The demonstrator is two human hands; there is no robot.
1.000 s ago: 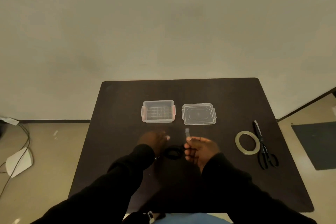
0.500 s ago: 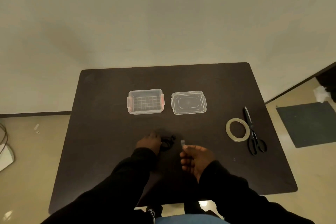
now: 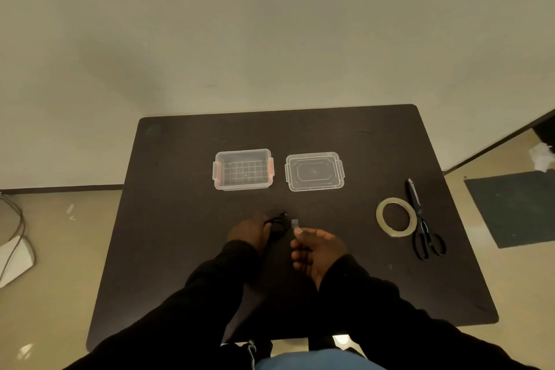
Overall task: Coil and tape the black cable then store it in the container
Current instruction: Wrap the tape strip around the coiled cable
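Left hand (image 3: 250, 230) grips the cable (image 3: 277, 222), its coil mostly hidden against the dark desk (image 3: 180, 219); right hand (image 3: 318, 249) pinches a small tape strip (image 3: 295, 223).

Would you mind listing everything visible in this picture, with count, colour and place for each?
table: one, dark brown, centre of view
container: one, clear with red side clips, open, far middle of the table
lid: one, clear, flat on the table to the right of the container
tape roll: one, clear yellowish, right side of the table
scissors: one pair, black, just right of the tape roll
black cable: one, coiled, near middle of the table, in the left hand
piece of tape: one, clear, at the right hand's fingertips
white object with cords: one, on the floor at left
dark mat: one, on the floor at right
left hand: one, on the cable
right hand: one, pinching the tape
sleeves: two, black
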